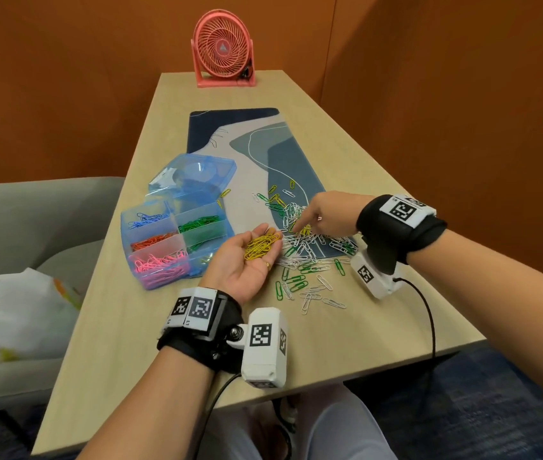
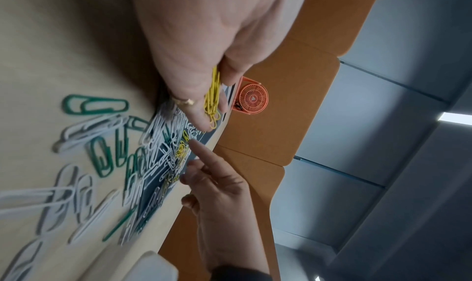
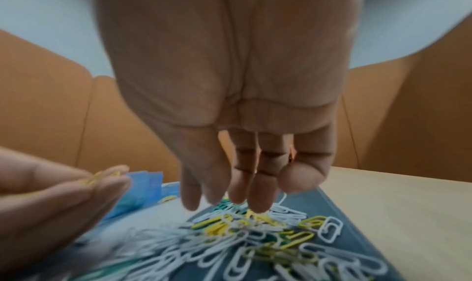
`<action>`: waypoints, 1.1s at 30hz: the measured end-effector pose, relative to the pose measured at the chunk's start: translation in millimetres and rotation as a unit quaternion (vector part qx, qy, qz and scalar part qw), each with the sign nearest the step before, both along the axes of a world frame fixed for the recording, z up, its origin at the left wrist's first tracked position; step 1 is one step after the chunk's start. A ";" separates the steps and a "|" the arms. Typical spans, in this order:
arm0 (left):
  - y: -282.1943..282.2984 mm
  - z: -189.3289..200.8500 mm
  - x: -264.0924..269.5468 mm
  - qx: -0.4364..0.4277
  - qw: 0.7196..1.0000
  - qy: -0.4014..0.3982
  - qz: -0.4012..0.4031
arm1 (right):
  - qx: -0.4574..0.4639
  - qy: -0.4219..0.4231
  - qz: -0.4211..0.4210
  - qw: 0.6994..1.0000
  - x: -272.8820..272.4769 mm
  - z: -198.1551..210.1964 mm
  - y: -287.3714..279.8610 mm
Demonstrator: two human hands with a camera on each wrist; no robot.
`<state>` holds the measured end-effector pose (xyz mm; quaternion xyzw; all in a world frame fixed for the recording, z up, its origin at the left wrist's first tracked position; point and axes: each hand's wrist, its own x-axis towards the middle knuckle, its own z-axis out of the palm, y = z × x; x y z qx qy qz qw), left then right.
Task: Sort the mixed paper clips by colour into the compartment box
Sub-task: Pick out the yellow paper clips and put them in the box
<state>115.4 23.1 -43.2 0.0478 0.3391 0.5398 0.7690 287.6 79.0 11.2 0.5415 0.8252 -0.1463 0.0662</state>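
Note:
My left hand [image 1: 250, 260] lies palm up beside the box with a bunch of yellow clips [image 1: 261, 247] resting in its cupped palm; the left wrist view shows them along its fingers [image 2: 213, 95]. My right hand [image 1: 324, 210] reaches over the mixed pile [image 1: 306, 242] of white, green and yellow clips, its index fingertip [image 1: 296, 227] touching clips on the mat and nothing held. The blue see-through compartment box [image 1: 126, 234] to the left holds blue, green, orange, pink and purple clips in separate cells. In the right wrist view, the fingers [image 3: 258, 194] hang over yellow clips [image 3: 263, 219].
The box's blue lid [image 1: 193, 174] lies behind the box. A patterned blue desk mat [image 1: 250, 144] runs down the table, with a pink fan [image 1: 223, 48] at the far end. Loose clips [image 1: 309, 290] spread toward the near edge. A grey chair [image 1: 31, 210] with a plastic bag [image 1: 14, 310] stands left.

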 end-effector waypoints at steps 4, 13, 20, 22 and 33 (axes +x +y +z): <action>5.1 -0.9 2.2 0.005 1.000 -0.001 -0.005 | 0.075 0.021 -0.053 0.996 0.3 1.1 14.2; 19.4 -2.4 7.3 0.014 1.000 -0.007 -0.012 | 0.021 -0.051 -0.048 0.997 -6.4 -3.8 26.5; 19.3 -7.9 4.4 0.033 0.999 -0.027 -0.025 | 0.025 -0.101 -0.037 0.994 -0.7 1.6 31.7; 19.3 -7.5 3.5 0.034 0.999 -0.020 -0.030 | 0.040 -0.083 -0.016 0.996 -6.3 1.5 31.5; 18.3 -7.8 2.7 0.034 0.999 -0.003 -0.038 | 0.032 -0.067 0.037 0.997 -14.2 -4.2 33.4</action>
